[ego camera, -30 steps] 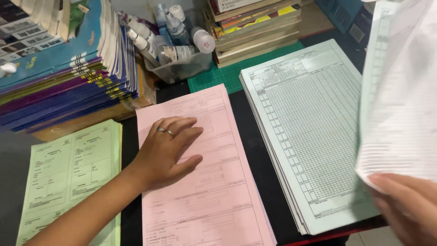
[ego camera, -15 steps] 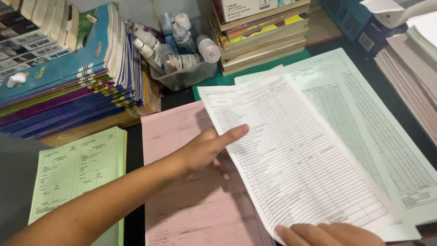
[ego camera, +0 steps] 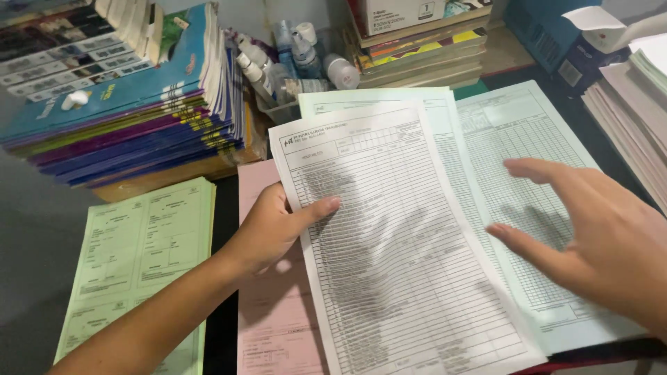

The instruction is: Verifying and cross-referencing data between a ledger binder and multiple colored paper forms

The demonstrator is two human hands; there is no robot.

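A single head-worn camera looks steeply down and slightly forward over a dark desk, close enough that both forearms enter from the bottom edge. The left hand (ego camera: 274, 229) sits just left of centre and the right hand (ego camera: 597, 239) at the right edge. Beyond the fingertips, the top of the view reaches a stack of books (ego camera: 132, 111) and a tub of small bottles (ego camera: 299, 76). No second view overlaps it.

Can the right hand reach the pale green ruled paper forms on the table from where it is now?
Probably yes. The right hand hovers open just above the pale green ruled paper forms, and nothing lies between them; the white ruled paper sheet covers only their left part.
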